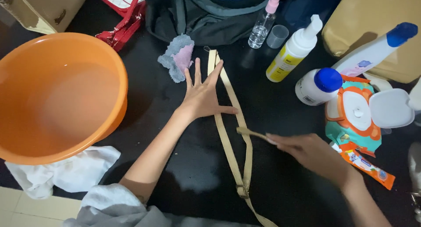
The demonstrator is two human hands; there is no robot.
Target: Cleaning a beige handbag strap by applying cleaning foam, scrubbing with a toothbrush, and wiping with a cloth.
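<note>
A person's left hand (202, 95) lay flat on a black desk (280, 174), fingers (197, 69) spread wide, its thumb and forefinger pressing on a tan strap (232, 148) that ran from the middle of the far edge of the desk toward the near edge. The right hand (307, 152), blurred, had its fingers closed around a small brush (250, 132), whose head touched the strap just near of the left hand. A metal buckle (242, 191) sat on the strap close to the near edge. An orange basin (57, 95) holding water stood at the left edge, with a white cloth (66, 172) beneath it. A grey and pink cloth (179, 57) lay just beyond the left hand. Toward the far right corner stood a spray bottle (262, 27), a pump bottle (293, 51) and a white bottle with a blue cap (318, 85).
</note>
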